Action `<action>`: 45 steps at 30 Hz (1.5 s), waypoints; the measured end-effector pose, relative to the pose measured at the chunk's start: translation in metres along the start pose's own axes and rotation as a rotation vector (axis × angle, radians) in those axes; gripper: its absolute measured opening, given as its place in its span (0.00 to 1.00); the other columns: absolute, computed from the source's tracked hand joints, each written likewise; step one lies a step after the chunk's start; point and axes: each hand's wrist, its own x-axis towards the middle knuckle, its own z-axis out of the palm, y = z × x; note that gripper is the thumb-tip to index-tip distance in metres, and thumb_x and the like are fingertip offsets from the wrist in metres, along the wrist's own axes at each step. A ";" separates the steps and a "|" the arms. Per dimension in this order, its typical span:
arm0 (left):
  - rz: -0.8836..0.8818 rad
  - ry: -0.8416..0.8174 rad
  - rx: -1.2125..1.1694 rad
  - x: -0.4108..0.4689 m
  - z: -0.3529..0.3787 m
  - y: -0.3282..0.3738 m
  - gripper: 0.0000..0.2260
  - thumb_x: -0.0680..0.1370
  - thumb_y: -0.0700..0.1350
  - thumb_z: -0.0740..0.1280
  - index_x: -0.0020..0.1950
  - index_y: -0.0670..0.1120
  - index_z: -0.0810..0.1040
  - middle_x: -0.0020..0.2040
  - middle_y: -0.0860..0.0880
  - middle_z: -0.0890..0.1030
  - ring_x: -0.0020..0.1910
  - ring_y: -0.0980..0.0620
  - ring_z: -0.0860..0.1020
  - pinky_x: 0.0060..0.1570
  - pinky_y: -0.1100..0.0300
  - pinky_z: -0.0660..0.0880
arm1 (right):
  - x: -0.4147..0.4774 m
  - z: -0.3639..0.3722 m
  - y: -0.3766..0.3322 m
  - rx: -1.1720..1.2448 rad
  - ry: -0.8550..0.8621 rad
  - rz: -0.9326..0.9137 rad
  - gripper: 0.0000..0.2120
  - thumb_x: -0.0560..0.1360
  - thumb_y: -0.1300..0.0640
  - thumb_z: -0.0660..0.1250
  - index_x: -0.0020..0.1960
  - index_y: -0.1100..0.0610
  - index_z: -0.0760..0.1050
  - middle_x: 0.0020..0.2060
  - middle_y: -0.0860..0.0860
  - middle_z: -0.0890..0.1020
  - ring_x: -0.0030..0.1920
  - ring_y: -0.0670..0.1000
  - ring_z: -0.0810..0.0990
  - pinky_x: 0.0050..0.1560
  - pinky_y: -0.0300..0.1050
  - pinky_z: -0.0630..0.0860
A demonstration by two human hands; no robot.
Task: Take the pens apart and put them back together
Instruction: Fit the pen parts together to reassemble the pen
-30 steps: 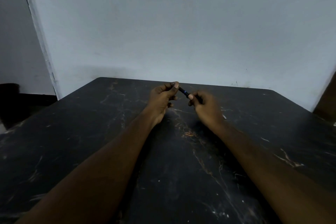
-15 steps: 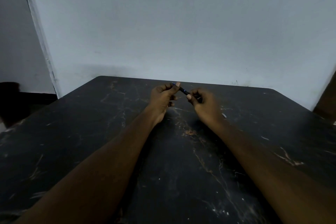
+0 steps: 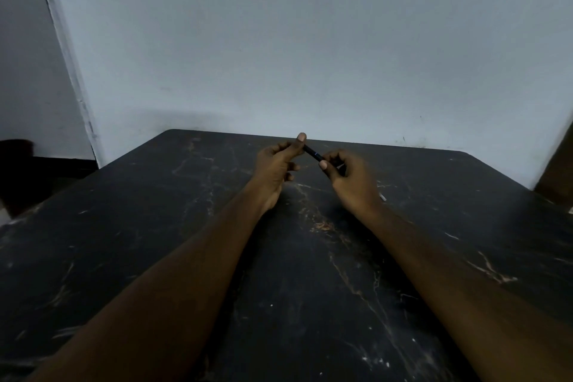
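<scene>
A dark pen (image 3: 312,153) with a thin blue ring is held between both hands above the far middle of the black table (image 3: 155,226). My left hand (image 3: 276,166) pinches its far, upper end between thumb and fingers. My right hand (image 3: 350,177) grips the nearer, lower end, and most of that end is hidden inside the fingers. The pen slants down from left to right. A small pale piece (image 3: 382,196) lies on the table just right of my right wrist; what it is cannot be told.
The black, scratched table reaches to a pale wall (image 3: 310,56) behind it. A dark opening (image 3: 18,170) lies beyond the table's left edge, and a brown surface (image 3: 558,170) stands at the far right.
Both hands have lifted slightly and drifted toward the far edge with the pen. The grip on both ends is the same.
</scene>
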 end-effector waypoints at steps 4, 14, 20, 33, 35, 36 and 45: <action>0.050 -0.010 0.011 0.001 0.000 -0.004 0.06 0.75 0.49 0.72 0.43 0.46 0.81 0.36 0.52 0.78 0.33 0.55 0.72 0.29 0.62 0.66 | 0.000 0.000 0.000 -0.034 -0.015 0.035 0.10 0.79 0.54 0.65 0.44 0.58 0.80 0.38 0.51 0.81 0.39 0.48 0.77 0.37 0.41 0.68; 0.026 -0.107 -0.054 -0.002 0.001 0.002 0.07 0.77 0.46 0.70 0.51 0.45 0.83 0.49 0.49 0.83 0.35 0.56 0.77 0.29 0.65 0.68 | 0.000 -0.001 -0.002 -0.007 -0.017 0.031 0.08 0.79 0.55 0.66 0.45 0.58 0.78 0.37 0.49 0.79 0.38 0.46 0.75 0.37 0.43 0.68; 0.081 -0.017 0.065 0.000 0.001 -0.002 0.06 0.76 0.48 0.71 0.41 0.49 0.85 0.37 0.51 0.79 0.33 0.57 0.70 0.30 0.62 0.63 | 0.000 0.000 -0.004 0.001 0.012 0.044 0.03 0.76 0.57 0.70 0.47 0.57 0.79 0.39 0.48 0.79 0.38 0.42 0.74 0.36 0.37 0.67; 0.144 -0.054 -0.004 -0.001 0.001 0.000 0.10 0.76 0.49 0.71 0.48 0.43 0.84 0.45 0.45 0.83 0.31 0.57 0.73 0.30 0.63 0.66 | 0.001 0.002 -0.007 -0.009 -0.056 0.045 0.12 0.81 0.54 0.60 0.45 0.57 0.78 0.32 0.49 0.76 0.31 0.46 0.71 0.34 0.44 0.64; 0.129 -0.030 0.003 -0.001 0.001 -0.001 0.10 0.75 0.50 0.72 0.47 0.44 0.84 0.41 0.49 0.83 0.31 0.57 0.74 0.31 0.62 0.66 | 0.000 0.003 -0.006 0.010 -0.037 0.036 0.09 0.80 0.54 0.63 0.46 0.58 0.77 0.36 0.51 0.79 0.36 0.47 0.75 0.37 0.44 0.68; 0.125 -0.015 0.025 -0.001 0.001 -0.002 0.09 0.74 0.51 0.73 0.46 0.45 0.84 0.38 0.51 0.82 0.31 0.57 0.74 0.31 0.61 0.66 | 0.000 0.004 -0.005 0.015 -0.022 0.038 0.08 0.79 0.54 0.64 0.48 0.58 0.77 0.39 0.52 0.80 0.39 0.48 0.76 0.39 0.43 0.69; 0.194 -0.007 0.126 0.003 0.001 -0.001 0.07 0.77 0.46 0.70 0.43 0.43 0.83 0.29 0.59 0.79 0.29 0.66 0.72 0.32 0.69 0.68 | 0.005 0.002 -0.005 0.067 -0.041 0.101 0.10 0.79 0.56 0.64 0.44 0.61 0.80 0.36 0.57 0.81 0.37 0.55 0.77 0.42 0.48 0.71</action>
